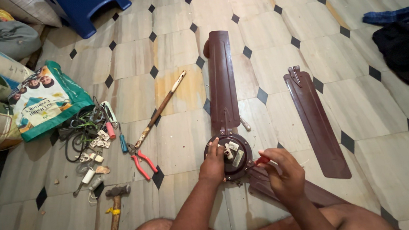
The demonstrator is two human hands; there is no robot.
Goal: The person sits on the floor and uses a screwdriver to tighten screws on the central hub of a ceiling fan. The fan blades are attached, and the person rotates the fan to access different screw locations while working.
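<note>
Currently I see the left hand [213,165] spread flat, fingers apart, pinning the brown fan motor hub [230,155] to the tiled floor [176,49] against turning. The right hand [281,171] is clenched round a red-handled screwdriver [261,161], angled toward the hub's centre. One detached blade [316,120] lies aside.

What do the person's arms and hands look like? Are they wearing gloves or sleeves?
No gloves and no sleeves. Both forearms are bare all the way up to the bottom edge of the picture. The left hand and the right hand are bare too, with no rings, watch or bracelets that I can see. The fingers are uncovered, with short nails.
</note>
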